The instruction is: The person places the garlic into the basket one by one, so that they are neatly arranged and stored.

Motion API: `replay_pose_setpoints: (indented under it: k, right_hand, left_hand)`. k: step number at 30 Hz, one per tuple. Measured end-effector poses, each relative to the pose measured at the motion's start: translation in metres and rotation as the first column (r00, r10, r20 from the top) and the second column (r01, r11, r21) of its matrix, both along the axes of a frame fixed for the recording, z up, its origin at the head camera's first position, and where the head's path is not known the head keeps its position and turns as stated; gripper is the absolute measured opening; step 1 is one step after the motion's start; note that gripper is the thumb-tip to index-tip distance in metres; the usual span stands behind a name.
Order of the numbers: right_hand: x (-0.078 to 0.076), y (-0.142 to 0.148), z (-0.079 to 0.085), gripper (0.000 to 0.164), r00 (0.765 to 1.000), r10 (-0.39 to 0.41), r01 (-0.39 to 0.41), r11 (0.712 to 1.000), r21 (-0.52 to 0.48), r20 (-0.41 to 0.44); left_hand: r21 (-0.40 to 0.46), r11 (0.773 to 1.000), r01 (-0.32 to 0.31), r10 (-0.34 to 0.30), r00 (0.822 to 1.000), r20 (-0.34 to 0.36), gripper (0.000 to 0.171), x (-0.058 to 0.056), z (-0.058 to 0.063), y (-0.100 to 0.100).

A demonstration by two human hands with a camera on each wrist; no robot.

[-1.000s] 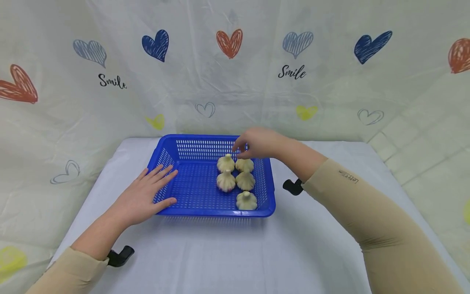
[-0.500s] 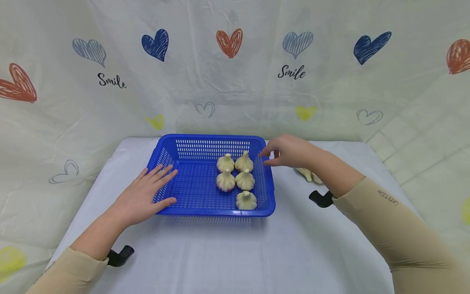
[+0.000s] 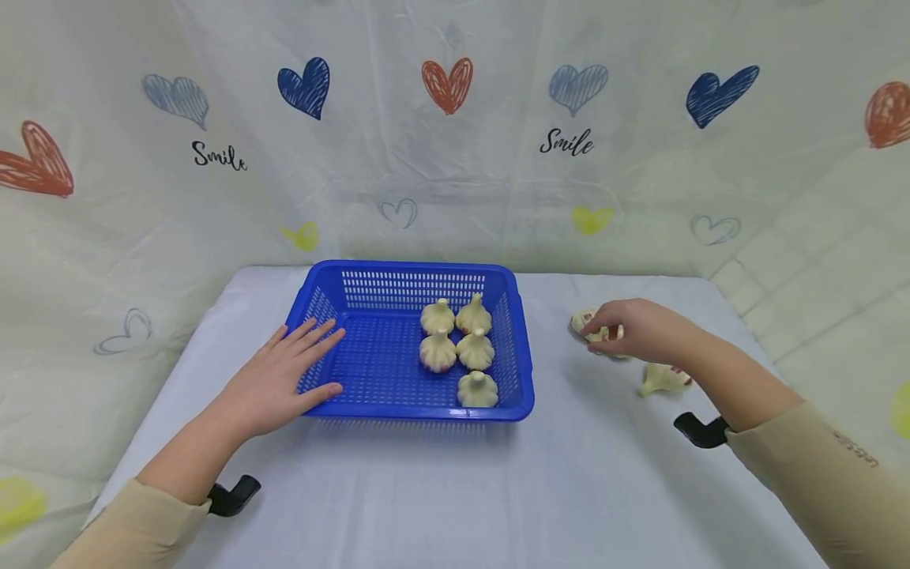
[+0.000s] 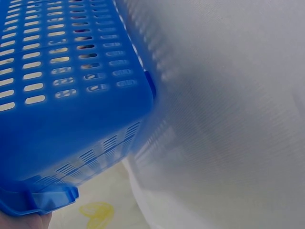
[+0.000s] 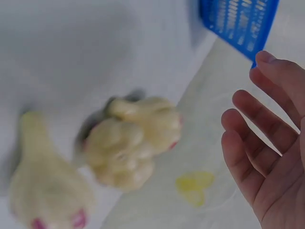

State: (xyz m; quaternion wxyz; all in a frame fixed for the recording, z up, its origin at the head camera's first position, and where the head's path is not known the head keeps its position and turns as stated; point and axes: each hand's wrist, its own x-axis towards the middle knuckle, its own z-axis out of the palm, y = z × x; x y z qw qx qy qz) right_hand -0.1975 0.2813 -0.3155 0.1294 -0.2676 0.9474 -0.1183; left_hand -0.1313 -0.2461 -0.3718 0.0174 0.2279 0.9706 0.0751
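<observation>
My left hand (image 3: 280,383) rests spread over the left rim of a blue plastic basket (image 3: 398,412), fingers straight. The left wrist view shows the basket's slotted side (image 4: 71,109) and only a bit of that hand below its rim. Inside, on the right side, several garlic bulbs (image 3: 437,351) stand stem up. On the table to the right, my right hand (image 3: 650,330) hovers by two garlic bulbs lying together (image 5: 136,138), partly hiding them from the head camera. Its fingers are loosely bent and hold nothing in the right wrist view. A third bulb (image 3: 666,378) lies below that hand.
A white cloth (image 3: 455,490) covers the table. Behind it hangs a pale sheet (image 3: 483,174) printed with hearts and "Smile". The basket's left half shows its bare slotted floor. Black wrist mounts (image 3: 235,495) stick out from both sleeves.
My right hand has moved from above the basket's back right corner, rightward and nearer, to the bulbs on the table, which have come into sight. My left hand and the basket stay put.
</observation>
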Motion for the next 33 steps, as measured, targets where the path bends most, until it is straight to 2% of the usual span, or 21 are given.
replay_pose_setpoints:
  k: [7,11,15,22,28,33]
  right_hand:
    - [0.016,0.049,-0.011,0.031,0.987,-0.147,0.147,0.989,-0.006,0.067]
    - [0.022,0.064,-0.013,0.034,0.985,-0.171,0.170,0.985,0.035,0.021]
    - [0.026,0.075,-0.018,0.030,0.988,-0.141,0.147,0.985,0.090,-0.069]
    - [0.031,0.088,-0.034,0.022,0.993,-0.042,0.061,0.983,0.173,-0.114]
    - [0.033,0.092,-0.047,0.023,0.986,0.025,0.004,0.984,0.176,-0.164]
    - [0.034,0.095,-0.057,0.025,0.972,0.088,-0.051,0.984,0.171,-0.217]
  left_hand:
    - [0.006,1.000,0.001,-0.001,1.000,0.000,0.081,0.000,0.000,0.000]
    - [0.011,1.000,-0.004,0.004,1.000,0.001,0.080,0.001,-0.001,0.000]
    - [0.009,1.000,-0.004,0.004,1.000,-0.002,0.080,0.000,-0.002,0.000]
    - [0.014,1.000,-0.007,0.007,1.000,-0.007,0.080,-0.001,-0.002,0.001]
    - [0.015,1.000,-0.013,0.014,1.000,-0.022,0.080,0.000,-0.003,0.001]
    - [0.002,1.000,-0.008,0.008,1.000,-0.007,0.080,0.000,-0.002,0.001]
